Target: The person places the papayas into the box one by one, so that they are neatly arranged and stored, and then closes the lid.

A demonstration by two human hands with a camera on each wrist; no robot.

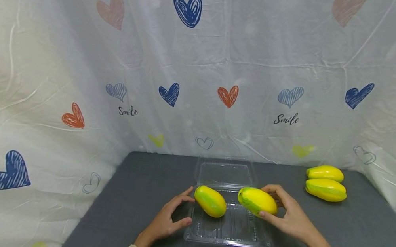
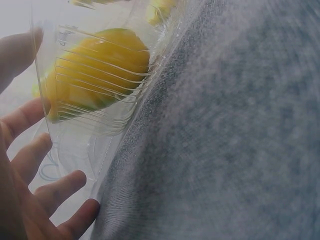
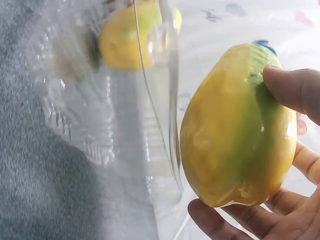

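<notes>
A yellow-green papaya [image 1: 259, 201] is in my right hand [image 1: 293, 217], pinched between thumb and fingers above the right part of a clear plastic clamshell box [image 1: 227, 241]. The right wrist view shows this papaya [image 3: 237, 127] beside the box wall, with the thumb on its upper side. Another papaya [image 1: 210, 201] lies in the left part of the box. My left hand [image 1: 167, 216] is at the box's left side with fingers spread and nothing gripped. In the left wrist view its fingertips [image 2: 37, 111] are at the box's rim; whether all touch is unclear.
The box's lid [image 1: 227, 173] is folded back toward the rear. Two more papayas [image 1: 325, 190] lie one behind the other at the table's back right. A grey cloth [image 1: 123, 196] covers the table. A white curtain [image 1: 203, 68] with printed hearts hangs behind it.
</notes>
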